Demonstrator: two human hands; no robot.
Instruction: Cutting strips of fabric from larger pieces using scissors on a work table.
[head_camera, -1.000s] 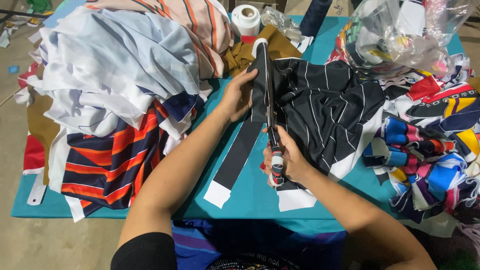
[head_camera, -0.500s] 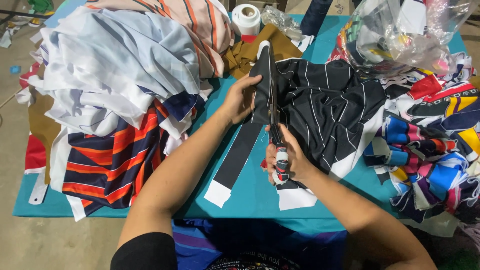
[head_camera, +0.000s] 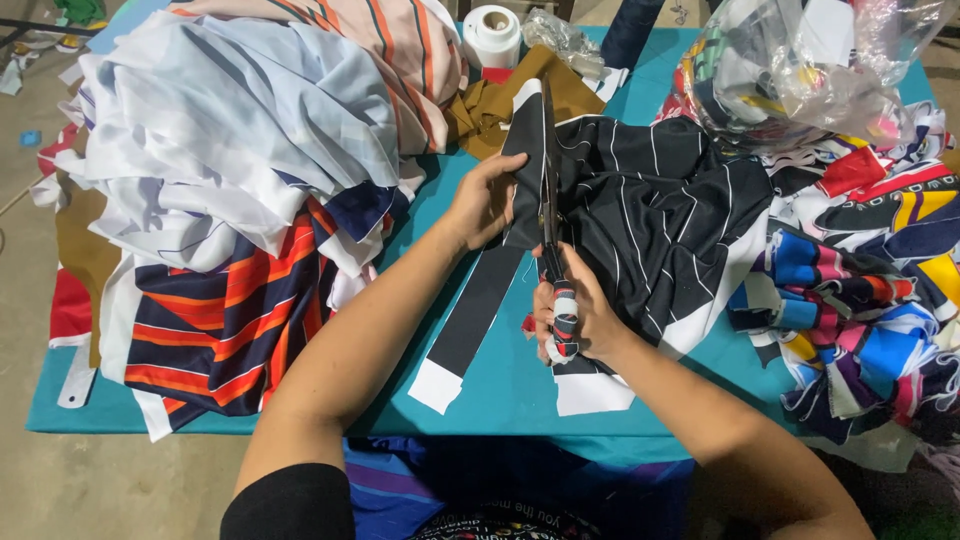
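A black fabric piece with thin white stripes (head_camera: 660, 215) lies spread on the teal table (head_camera: 500, 385). My right hand (head_camera: 580, 315) grips the cloth-wrapped handles of long scissors (head_camera: 549, 180), whose blades point away from me along the fabric's left edge. My left hand (head_camera: 485, 200) pinches a black strip with a white end (head_camera: 480, 310) that hangs off the fabric to the left of the blades.
A tall heap of white, pale blue, peach-striped and navy-orange cloth (head_camera: 250, 170) fills the left side. Bright multicoloured scraps (head_camera: 860, 300) lie at the right under a clear plastic bag (head_camera: 810, 70). A white tape roll (head_camera: 492, 35) and brown cloth (head_camera: 500, 110) sit at the back.
The scissors have moved further away from me along the black fabric, and the separated strip has grown longer. My left hand stays on the strip.
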